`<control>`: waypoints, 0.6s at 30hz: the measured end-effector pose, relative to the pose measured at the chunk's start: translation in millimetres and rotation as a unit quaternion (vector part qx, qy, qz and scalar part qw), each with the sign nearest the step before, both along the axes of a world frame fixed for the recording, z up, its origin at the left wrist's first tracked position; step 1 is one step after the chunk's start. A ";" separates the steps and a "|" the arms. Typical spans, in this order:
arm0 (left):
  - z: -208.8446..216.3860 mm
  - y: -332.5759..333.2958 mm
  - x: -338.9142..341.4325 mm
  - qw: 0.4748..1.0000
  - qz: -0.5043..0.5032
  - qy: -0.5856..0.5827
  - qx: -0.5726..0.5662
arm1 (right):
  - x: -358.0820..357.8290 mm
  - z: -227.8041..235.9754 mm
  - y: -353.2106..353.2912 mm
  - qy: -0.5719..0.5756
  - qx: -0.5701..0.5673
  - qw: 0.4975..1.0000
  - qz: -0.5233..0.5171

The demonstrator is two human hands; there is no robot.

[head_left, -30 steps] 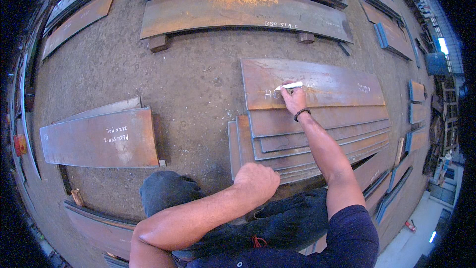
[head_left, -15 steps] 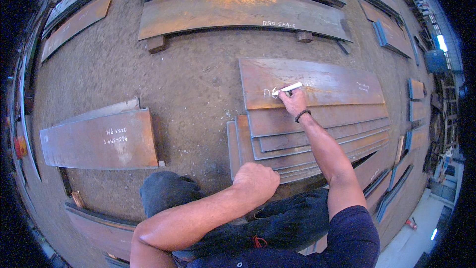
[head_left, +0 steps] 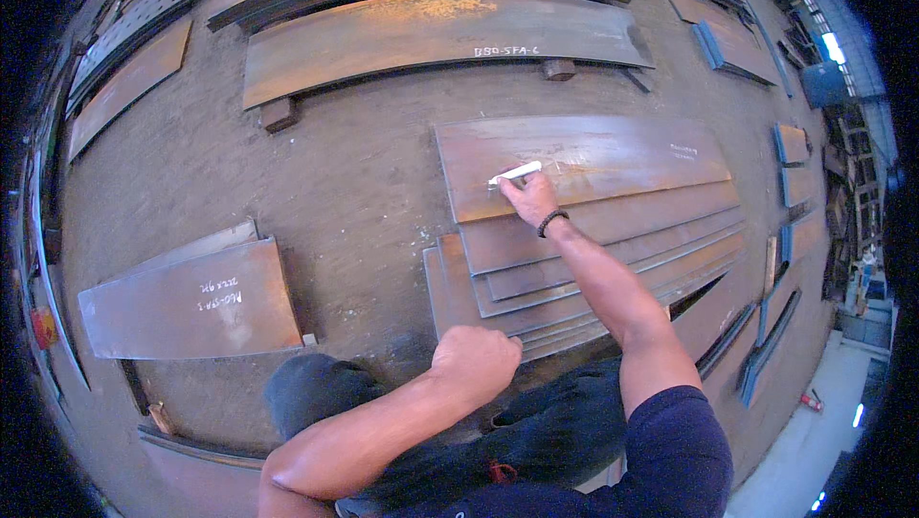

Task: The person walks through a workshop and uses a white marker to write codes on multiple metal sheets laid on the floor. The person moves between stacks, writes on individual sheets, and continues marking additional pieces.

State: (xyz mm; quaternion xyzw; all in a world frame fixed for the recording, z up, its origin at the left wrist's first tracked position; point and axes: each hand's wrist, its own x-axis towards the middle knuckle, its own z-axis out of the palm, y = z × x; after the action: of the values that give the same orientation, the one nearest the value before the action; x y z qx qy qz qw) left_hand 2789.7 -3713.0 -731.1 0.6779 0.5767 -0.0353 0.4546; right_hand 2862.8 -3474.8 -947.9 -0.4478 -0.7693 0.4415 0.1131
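My right hand [head_left: 532, 198], with a dark bead bracelet at the wrist, pinches a white marker [head_left: 518, 172]. Its left end is at the face of the top steel plate [head_left: 593, 149], towards that plate's left part. Faint pale marks show around the tip, too blurred to make out. Under this plate lie several more steel plates [head_left: 603, 221], staggered towards me, with brownish faces and greyish edges. My left hand [head_left: 477, 363] is closed in a fist near the front left edges of the stack, beside my knee. No object shows in it; its palm side is hidden.
A written-on plate [head_left: 191, 303] lies at the left, propped off the ground. Across the far side, a long rusty plate [head_left: 431, 34] rests on blocks [head_left: 280, 114]. Further plate stacks [head_left: 737, 54] stand at the right. Dusty ground [head_left: 354, 173] lies between them.
The whole view has shifted, with the stack now slightly further left. My right hand has moved a little left over the plate, and the marker's tip covers the earlier white letters. My left fist stays closed.
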 end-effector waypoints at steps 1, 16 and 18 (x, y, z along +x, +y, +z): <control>0.0 -0.3 0.3 1.000 0.007 -0.001 0.000 | -1.8 1.5 -0.6 0.008 -0.003 1.000 0.007; -0.6 -0.3 -1.0 1.000 -0.012 0.004 -0.003 | 27.0 -7.1 31.0 0.027 0.109 0.991 -0.070; 2.8 -1.3 1.5 1.000 -0.004 -0.003 -0.012 | 36.3 -9.7 27.3 -0.027 0.107 0.991 -0.070</control>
State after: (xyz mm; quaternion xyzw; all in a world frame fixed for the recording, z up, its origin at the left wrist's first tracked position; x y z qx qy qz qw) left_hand 2791.2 -3714.3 -728.3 0.6744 0.5722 -0.0416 0.4647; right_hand 2899.1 -3447.5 -957.6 -0.4973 -0.7818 0.3354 0.1705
